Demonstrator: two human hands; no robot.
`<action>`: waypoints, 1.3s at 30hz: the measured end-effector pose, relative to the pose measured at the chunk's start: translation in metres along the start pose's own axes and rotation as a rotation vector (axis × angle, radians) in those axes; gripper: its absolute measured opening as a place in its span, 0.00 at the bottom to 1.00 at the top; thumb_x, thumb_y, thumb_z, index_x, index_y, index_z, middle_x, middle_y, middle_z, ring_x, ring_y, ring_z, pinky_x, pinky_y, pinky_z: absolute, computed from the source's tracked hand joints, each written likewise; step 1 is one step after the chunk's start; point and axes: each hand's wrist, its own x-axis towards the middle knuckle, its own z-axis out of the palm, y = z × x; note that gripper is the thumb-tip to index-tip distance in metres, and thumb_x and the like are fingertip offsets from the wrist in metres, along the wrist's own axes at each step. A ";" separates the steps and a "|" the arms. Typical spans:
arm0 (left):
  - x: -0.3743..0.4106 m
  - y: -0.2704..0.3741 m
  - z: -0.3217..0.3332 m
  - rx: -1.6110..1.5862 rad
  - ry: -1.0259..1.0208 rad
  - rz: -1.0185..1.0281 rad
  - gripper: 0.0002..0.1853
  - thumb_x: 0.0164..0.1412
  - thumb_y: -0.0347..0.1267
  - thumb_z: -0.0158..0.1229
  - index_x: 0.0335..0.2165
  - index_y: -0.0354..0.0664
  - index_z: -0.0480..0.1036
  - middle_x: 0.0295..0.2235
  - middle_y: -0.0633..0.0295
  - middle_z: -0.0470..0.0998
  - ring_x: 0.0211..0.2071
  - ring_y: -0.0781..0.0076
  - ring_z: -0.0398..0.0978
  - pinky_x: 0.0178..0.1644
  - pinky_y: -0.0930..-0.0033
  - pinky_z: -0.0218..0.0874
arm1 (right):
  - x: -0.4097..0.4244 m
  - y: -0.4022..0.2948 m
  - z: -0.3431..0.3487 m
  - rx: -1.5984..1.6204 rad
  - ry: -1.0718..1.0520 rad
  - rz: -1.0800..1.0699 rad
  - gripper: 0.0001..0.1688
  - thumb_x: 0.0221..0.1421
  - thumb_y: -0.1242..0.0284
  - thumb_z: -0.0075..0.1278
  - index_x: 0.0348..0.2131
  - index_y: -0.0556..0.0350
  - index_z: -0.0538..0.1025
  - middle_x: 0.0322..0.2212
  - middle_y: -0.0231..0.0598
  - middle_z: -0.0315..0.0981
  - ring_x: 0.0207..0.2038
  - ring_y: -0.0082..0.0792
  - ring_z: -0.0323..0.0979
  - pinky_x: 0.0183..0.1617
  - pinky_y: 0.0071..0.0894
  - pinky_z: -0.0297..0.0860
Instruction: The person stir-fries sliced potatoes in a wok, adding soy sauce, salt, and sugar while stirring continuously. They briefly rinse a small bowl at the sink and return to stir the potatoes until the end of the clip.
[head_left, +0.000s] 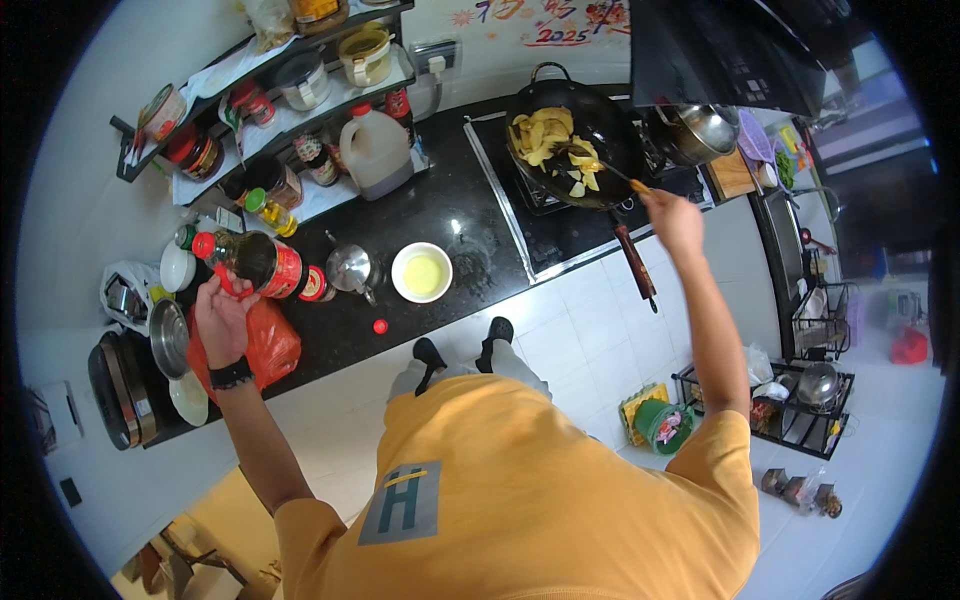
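My left hand (223, 322) is closed around the red handle of a large sauce bottle (262, 262) with dark contents, a red cap and a red label. Whether the bottle's base rests on the counter cannot be told. In my right hand (675, 223) is the wooden handle of a spatula (615, 172). Its blade is among pale yellow food slices (544, 135) in a black wok (611, 131) on the stove. A white bowl (398, 272) holding pale yellow liquid stands on the black counter. Near it are a metal pot (349, 266) with a spout and a small red cap (380, 326).
A shelf rack (285, 124) with jars and bottles stands at the back left, beside a plastic jug (375, 154). An orange-red plastic bag (274, 345) lies near my left wrist. The wok's long handle (636, 259) juts past the counter edge. A lidded metal pot (697, 131) occupies the other burner.
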 end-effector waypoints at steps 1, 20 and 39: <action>-0.003 0.001 0.000 -0.001 -0.014 0.004 0.11 0.60 0.40 0.47 0.33 0.44 0.69 0.29 0.66 0.72 0.37 0.68 0.72 0.44 0.60 0.61 | 0.011 0.015 -0.010 0.034 -0.075 0.067 0.20 0.53 0.57 0.55 0.36 0.53 0.81 0.26 0.50 0.78 0.31 0.46 0.78 0.36 0.39 0.72; -0.034 0.001 0.007 -0.013 0.092 0.035 0.12 0.60 0.40 0.49 0.35 0.43 0.69 0.31 0.65 0.72 0.38 0.67 0.71 0.46 0.57 0.60 | 0.122 0.023 0.030 0.259 -0.392 0.100 0.26 0.57 0.55 0.51 0.39 0.61 0.79 0.16 0.43 0.72 0.18 0.36 0.70 0.25 0.34 0.66; -0.019 -0.005 0.011 -0.014 0.017 0.020 0.12 0.60 0.39 0.47 0.35 0.43 0.70 0.32 0.64 0.73 0.38 0.66 0.72 0.45 0.57 0.61 | -0.007 -0.002 -0.068 -0.316 -0.101 -0.372 0.16 0.53 0.62 0.54 0.40 0.45 0.79 0.21 0.40 0.72 0.24 0.45 0.73 0.27 0.39 0.69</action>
